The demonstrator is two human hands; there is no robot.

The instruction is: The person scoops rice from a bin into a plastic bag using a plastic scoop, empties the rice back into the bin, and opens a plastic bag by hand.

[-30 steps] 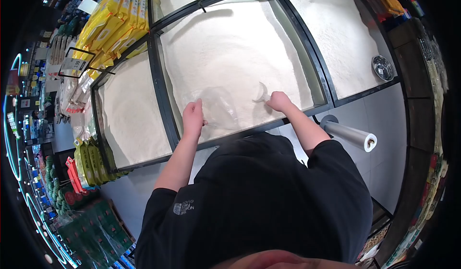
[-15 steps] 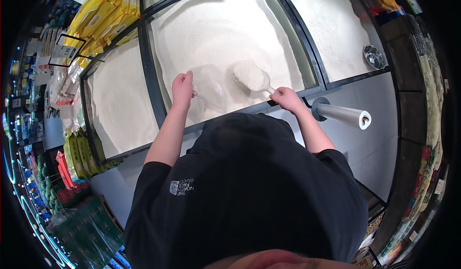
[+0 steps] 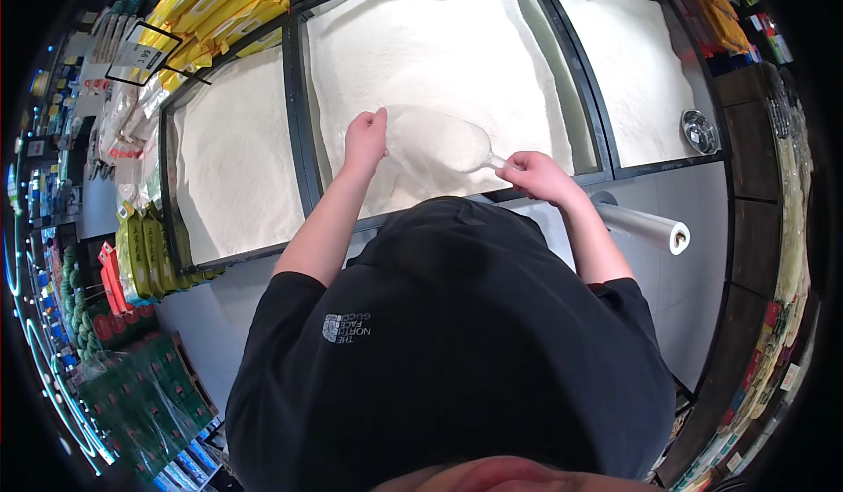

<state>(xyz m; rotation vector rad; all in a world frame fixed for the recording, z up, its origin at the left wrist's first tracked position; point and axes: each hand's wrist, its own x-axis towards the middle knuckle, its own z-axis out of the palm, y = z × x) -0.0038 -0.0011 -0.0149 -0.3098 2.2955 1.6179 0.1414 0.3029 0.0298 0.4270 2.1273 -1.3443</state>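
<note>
loaded scoop [image 3: 455,143] at a clear bag [image 3: 405,163], over a bin [image 3: 301,132]
the left hand [image 3: 366,140] pinches the bag; the right hand [image 3: 536,177] is clamped on the scoop's handle [image 3: 497,162].

Through my remote feed I make out the scoop [image 3: 488,153] as clear, glossy plastic, the bag [image 3: 402,128] as thin see-through film, the loose white fill [image 3: 430,53] as matt, the bowl [image 3: 700,131] as shiny metal.

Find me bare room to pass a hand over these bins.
Right bin: open surface between the metal bowl and the black divider. Left bin: open surface alongside the yellow packs. Crowded: middle bin, near side, with left hand, right hand, scoop and clear bag.
</note>
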